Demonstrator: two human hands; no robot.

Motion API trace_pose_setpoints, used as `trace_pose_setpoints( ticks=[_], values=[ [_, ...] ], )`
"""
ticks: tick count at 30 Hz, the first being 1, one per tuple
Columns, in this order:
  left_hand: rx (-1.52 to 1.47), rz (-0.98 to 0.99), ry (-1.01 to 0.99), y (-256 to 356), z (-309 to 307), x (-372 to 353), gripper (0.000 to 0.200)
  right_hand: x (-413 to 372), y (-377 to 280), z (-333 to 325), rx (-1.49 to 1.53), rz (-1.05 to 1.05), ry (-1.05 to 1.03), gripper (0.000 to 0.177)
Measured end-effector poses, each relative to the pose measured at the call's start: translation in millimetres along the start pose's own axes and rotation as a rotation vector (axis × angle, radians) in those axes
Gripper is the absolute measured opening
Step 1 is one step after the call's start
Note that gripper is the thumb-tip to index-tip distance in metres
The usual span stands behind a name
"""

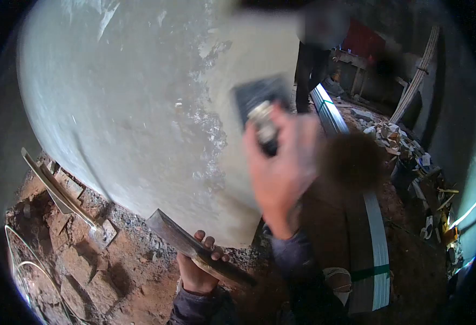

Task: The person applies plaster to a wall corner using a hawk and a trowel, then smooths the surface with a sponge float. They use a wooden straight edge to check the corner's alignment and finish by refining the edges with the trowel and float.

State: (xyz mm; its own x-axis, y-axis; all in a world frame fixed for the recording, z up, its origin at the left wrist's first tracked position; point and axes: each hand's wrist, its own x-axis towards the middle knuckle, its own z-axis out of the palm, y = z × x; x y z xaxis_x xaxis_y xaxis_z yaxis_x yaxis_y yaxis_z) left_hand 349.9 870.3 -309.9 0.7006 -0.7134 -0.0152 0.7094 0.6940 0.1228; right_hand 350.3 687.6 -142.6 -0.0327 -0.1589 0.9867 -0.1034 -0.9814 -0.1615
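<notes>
My right hand [284, 168] is blurred by motion and closed round the handle of a plastering trowel [244, 103]. The trowel's dark, flat blade overlaps the smooth grey plastered wall [135, 92] near its right edge. Below, my left hand [196, 275] grips a long, narrow board [178, 234], seen nearly edge-on and slanting down to the right. The board's upper end is close to the foot of the wall. A rough, flaky strip of paler plaster [211, 130] runs down the wall between damp-looking areas.
Reddish soil with broken stones [100, 290] lies along the wall's foot. A long tool with a square metal plate [103, 234] leans at left, near a looped pale cable [29, 265]. Strapped metal strips [378, 254], rubble [395, 138] and bundled poles [417, 76] are at right.
</notes>
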Motion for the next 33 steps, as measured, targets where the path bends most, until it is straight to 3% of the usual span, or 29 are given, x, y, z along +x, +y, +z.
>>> trace_pose_setpoints(
  ticks=[1, 3, 5, 7, 9, 11, 13, 15, 17, 19, 22, 24, 27, 30, 31, 32, 33],
  values=[
    [0.026, 0.019, 0.037, 0, -1, 1, 0.029, -16, -9, -5, -0.112, -0.052, -0.124, 0.044],
    [0.050, 0.039, 0.064, 0, -5, 2, 0.028, -28, -13, -8, 0.015, -0.081, -0.233, 0.047],
    [0.029, -0.007, -0.095, 1, -11, 0, 0.036, -15, -6, -15, -0.028, -0.050, -0.052, 0.046],
    [0.041, -0.011, -0.121, 3, -11, 1, 0.036, 14, 11, -7, 0.011, 0.060, 0.131, 0.041],
    [0.061, -0.026, -0.141, 2, -11, 0, 0.036, 20, 11, -1, 0.062, 0.082, 0.151, 0.037],
    [0.097, 0.030, -0.104, -1, -11, 3, 0.037, -3, 1, -6, -0.082, -0.100, -0.014, 0.036],
    [0.080, 0.018, -0.092, -2, -15, 4, 0.037, -32, -3, -15, 0.031, -0.140, -0.300, 0.041],
    [0.070, 0.015, -0.088, -1, -15, 3, 0.037, -34, -2, -38, 0.090, -0.102, -0.300, 0.046],
    [0.096, 0.035, -0.143, -4, -10, -1, 0.036, -28, 28, -33, 0.260, 0.050, 0.071, 0.044],
    [0.095, 0.033, -0.178, -4, -8, -1, 0.036, 16, 31, -41, 0.746, 0.553, 0.071, 0.041],
    [0.114, 0.081, -0.146, -6, -6, 0, 0.036, 63, 56, -18, 0.767, 0.494, 0.088, 0.037],
    [0.052, 0.027, -0.015, -5, -5, 2, 0.030, 78, 54, -10, 0.990, 0.594, 0.005, 0.033],
    [0.113, 0.043, -0.075, -5, -5, 0, 0.033, 63, 59, 6, 0.790, 0.434, -0.011, 0.031],
    [0.108, 0.057, -0.091, -6, -6, 0, 0.033, -4, 67, 1, 0.691, 0.655, -0.109, 0.030],
    [0.104, 0.055, -0.089, -7, -6, 0, 0.033, -34, 76, 4, 0.791, 0.736, -0.101, 0.028],
    [0.114, 0.047, -0.068, -7, -6, 1, 0.034, -49, 76, 2, 0.788, 0.932, -0.150, 0.027],
    [0.126, 0.039, -0.047, -7, -6, 1, 0.035, -54, 82, 0, 0.787, 0.934, -0.146, 0.027]
  ],
)
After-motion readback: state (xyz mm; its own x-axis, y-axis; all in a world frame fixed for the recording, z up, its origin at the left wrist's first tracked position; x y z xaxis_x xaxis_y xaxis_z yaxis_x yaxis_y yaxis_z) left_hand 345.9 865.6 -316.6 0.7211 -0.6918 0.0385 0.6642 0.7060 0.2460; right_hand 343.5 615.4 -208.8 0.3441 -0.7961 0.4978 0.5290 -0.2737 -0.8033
